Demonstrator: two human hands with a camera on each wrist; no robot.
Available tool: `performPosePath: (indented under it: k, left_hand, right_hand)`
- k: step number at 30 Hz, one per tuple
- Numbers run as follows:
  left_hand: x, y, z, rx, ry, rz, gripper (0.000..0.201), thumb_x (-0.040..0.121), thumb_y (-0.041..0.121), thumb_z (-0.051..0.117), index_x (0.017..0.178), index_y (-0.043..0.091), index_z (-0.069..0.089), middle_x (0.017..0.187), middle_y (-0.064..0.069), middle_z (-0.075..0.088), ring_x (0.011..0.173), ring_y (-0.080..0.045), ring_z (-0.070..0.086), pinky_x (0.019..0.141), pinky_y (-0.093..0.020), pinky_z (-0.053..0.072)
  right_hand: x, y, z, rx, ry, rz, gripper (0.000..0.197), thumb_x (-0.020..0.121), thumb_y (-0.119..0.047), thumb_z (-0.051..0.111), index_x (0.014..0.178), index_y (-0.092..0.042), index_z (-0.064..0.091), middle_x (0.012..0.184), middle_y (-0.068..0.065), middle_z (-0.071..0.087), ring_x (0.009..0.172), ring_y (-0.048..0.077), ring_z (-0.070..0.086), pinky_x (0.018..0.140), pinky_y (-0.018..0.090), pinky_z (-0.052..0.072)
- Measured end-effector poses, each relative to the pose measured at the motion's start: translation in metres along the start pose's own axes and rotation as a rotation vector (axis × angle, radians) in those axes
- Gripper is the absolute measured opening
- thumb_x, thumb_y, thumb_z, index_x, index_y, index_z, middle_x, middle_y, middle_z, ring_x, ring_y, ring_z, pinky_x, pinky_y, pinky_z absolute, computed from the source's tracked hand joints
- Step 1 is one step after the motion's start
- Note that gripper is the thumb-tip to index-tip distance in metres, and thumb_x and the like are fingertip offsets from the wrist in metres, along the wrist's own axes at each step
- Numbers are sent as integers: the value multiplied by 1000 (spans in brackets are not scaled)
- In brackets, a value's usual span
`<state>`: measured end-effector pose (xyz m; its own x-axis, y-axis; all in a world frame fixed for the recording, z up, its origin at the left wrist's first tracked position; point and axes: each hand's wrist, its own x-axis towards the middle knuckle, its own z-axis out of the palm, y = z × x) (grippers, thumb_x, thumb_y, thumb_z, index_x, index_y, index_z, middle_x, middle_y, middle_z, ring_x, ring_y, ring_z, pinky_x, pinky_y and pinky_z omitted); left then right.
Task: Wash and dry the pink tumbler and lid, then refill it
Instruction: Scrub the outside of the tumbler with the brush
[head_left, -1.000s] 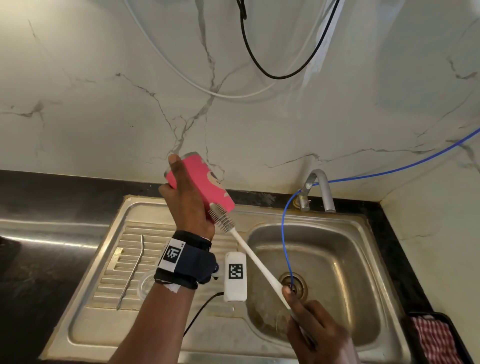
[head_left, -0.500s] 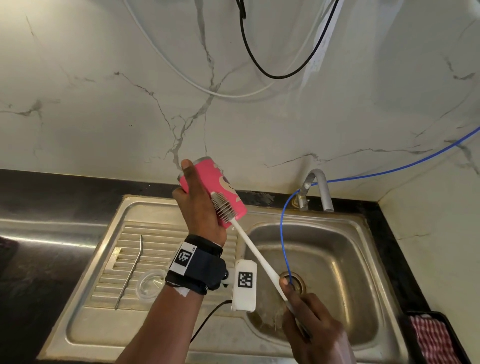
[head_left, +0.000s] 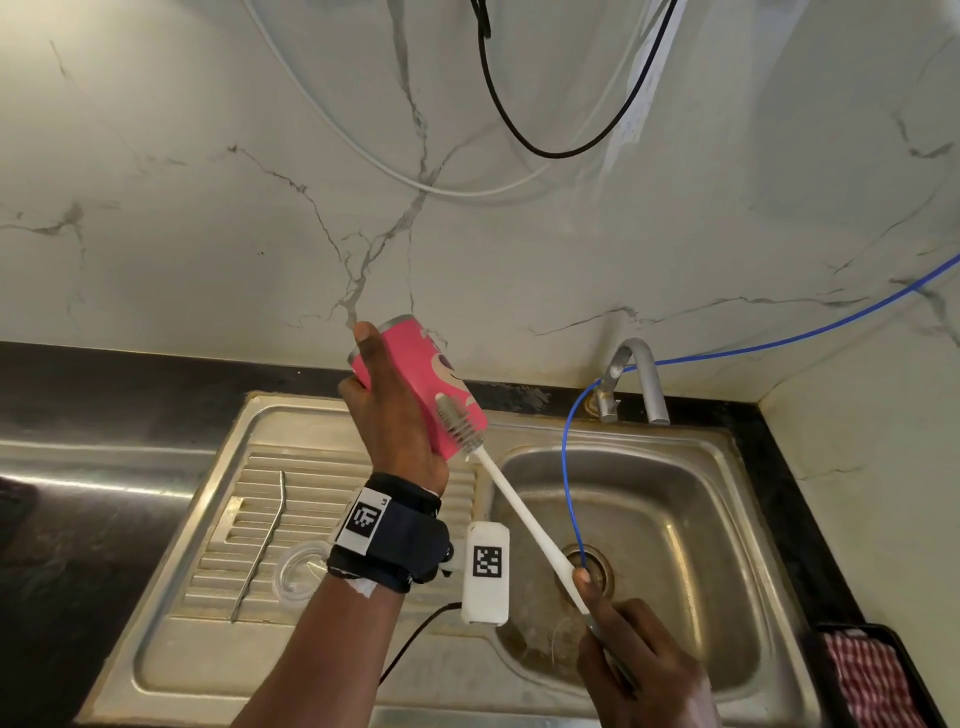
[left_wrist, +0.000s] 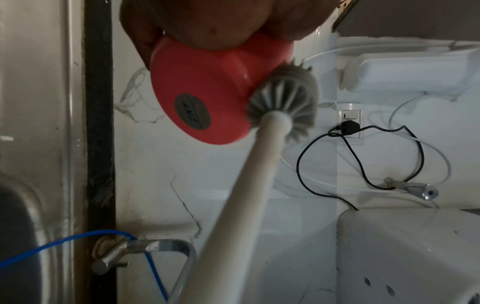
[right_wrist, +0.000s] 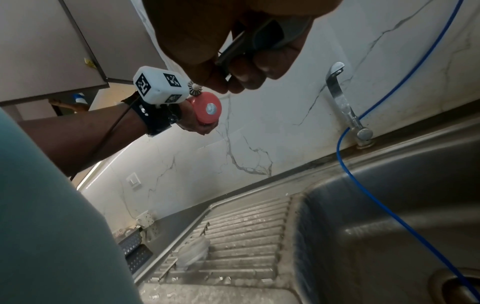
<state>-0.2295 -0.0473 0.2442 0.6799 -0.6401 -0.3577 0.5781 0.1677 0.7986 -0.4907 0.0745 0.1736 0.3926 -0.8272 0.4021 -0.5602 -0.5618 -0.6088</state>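
Observation:
My left hand (head_left: 387, 410) grips the pink tumbler (head_left: 415, 364) tilted above the sink's back rim, its base (left_wrist: 197, 102) turned toward me. My right hand (head_left: 641, 670) holds the white handle of a bottle brush (head_left: 524, 512) low over the basin. The grey bristle head (head_left: 460, 423) lies against the tumbler's side near the base, as the left wrist view shows at the bristles (left_wrist: 285, 96). The clear lid (head_left: 301, 571) lies on the drainboard, partly behind my left wrist; it shows blurred as the lid (right_wrist: 193, 254) in the right wrist view.
A metal straw (head_left: 260, 545) lies on the ribbed drainboard (head_left: 291, 483). The steel basin (head_left: 675, 519) has a drain under a blue hose (head_left: 571, 467) that runs from the tap (head_left: 636, 379). A red checked cloth (head_left: 872, 680) sits in a black tray at the right. Cables hang on the marble wall.
My left hand has carried the tumbler a little right and upward. The brush head has slid along the tumbler's side with it, and my right hand shifted slightly.

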Motion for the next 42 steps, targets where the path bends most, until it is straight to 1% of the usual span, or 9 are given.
performPosePath:
  k: [4, 9, 15, 20, 27, 30, 36, 40, 42]
  left_hand:
    - [-7, -9, 3, 24, -30, -25, 57, 96, 76, 55, 128, 29, 47, 110, -19, 75, 81, -28, 78, 80, -50, 66]
    - [5, 3, -2, -24, 1, 30, 70, 96, 75, 54, 142, 23, 43, 117, -21, 76, 87, -31, 79, 77, -46, 65]
    - [-5, -5, 2, 36, -78, 6, 92, 82, 88, 59, 140, 17, 54, 119, -21, 75, 89, -33, 79, 77, -47, 66]
    - [1, 5, -4, 99, -64, 29, 70, 99, 76, 45, 139, 20, 59, 115, -15, 78, 93, -32, 80, 80, -48, 67]
    - [-25, -5, 3, 128, -230, -39, 81, 83, 79, 49, 135, 18, 63, 119, -19, 76, 106, -41, 76, 94, -66, 60]
    - [-21, -3, 5, 128, -192, -33, 80, 85, 80, 48, 135, 19, 62, 115, -16, 78, 102, -39, 78, 91, -64, 62]
    - [-30, -12, 6, 175, -201, -11, 61, 103, 69, 43, 133, 19, 62, 101, -11, 80, 80, -25, 80, 69, -42, 66]
    - [-24, -5, 4, 187, -190, -8, 58, 104, 69, 42, 124, 18, 63, 84, -6, 79, 71, -25, 78, 63, -40, 66]
    - [-13, 2, 1, 180, -147, 14, 59, 102, 72, 44, 116, 20, 66, 92, -11, 79, 82, -30, 80, 74, -48, 67]
  right_hand:
    - [9, -1, 3, 30, 60, 14, 46, 88, -24, 61, 133, -29, 71, 91, -17, 55, 52, 8, 47, 54, 11, 43]
    - [0, 0, -6, 39, 39, 29, 50, 86, -25, 62, 134, -39, 67, 90, -20, 57, 55, 3, 47, 56, 6, 42]
    - [13, -4, 3, 85, 102, 17, 44, 87, -24, 63, 130, -25, 72, 83, -13, 55, 55, 3, 44, 59, 5, 41]
    - [-2, 0, -3, 35, 35, -24, 44, 86, -23, 64, 128, -30, 71, 86, -17, 57, 56, 1, 47, 60, 1, 39]
    - [27, -10, 14, 0, 63, 29, 59, 91, -19, 67, 145, -40, 56, 93, -12, 59, 55, 8, 48, 52, 16, 41]
    - [35, -10, 17, 11, 31, 1, 69, 90, -15, 70, 151, -40, 50, 94, -13, 56, 61, 2, 44, 51, 19, 43]
    - [63, -18, 23, 6, 71, -8, 72, 95, -18, 64, 157, -44, 38, 87, -11, 52, 57, 13, 51, 48, 36, 49]
    - [54, -16, 20, 31, 62, -35, 67, 94, -19, 66, 154, -42, 45, 88, -13, 52, 59, 11, 51, 53, 27, 49]
    - [35, -14, 16, 43, 29, -41, 69, 89, -17, 72, 150, -42, 50, 94, -13, 56, 60, 9, 53, 58, 18, 47]
